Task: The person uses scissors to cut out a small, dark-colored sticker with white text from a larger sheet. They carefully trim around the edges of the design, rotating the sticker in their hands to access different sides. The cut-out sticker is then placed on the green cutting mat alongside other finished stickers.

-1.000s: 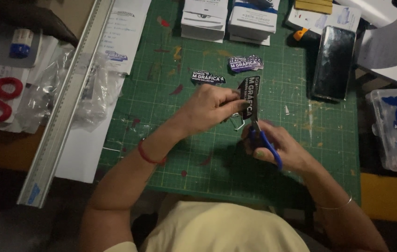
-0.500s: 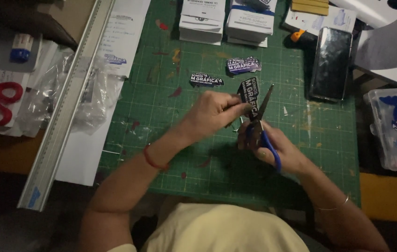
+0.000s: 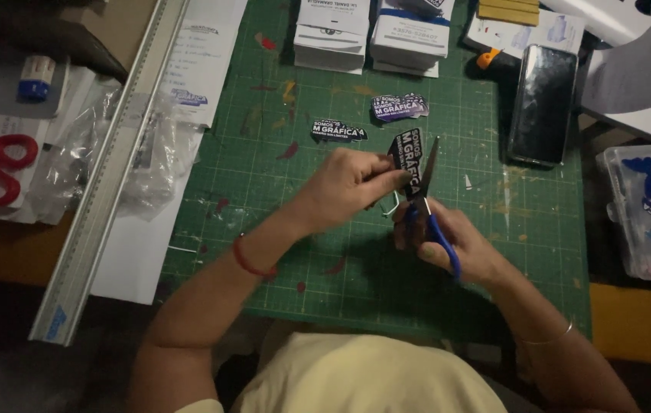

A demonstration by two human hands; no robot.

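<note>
Green mat (image 3: pixel 325 252), dark sticker (image 3: pixel 408 162) mid-cut.

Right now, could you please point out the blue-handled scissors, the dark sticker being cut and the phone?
blue-handled scissors (image 3: pixel 442 239): head view, on the blue handle.
dark sticker (image 3: pixel 410 162): head view, on its printed face.
phone (image 3: pixel 543 105): head view, middle of the dark screen.

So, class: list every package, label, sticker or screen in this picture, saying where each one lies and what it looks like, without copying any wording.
Held sticker: in the left hand, black, at the blue-handled scissors held by the right hand.
Black sticker: flat on the green cutting mat.
Purple sticker pile: mat, farther back.
White boxes: two stacks, top edge.
Phone: right, dark screen.
Clear plastic box: far right, blue shapes.
</note>
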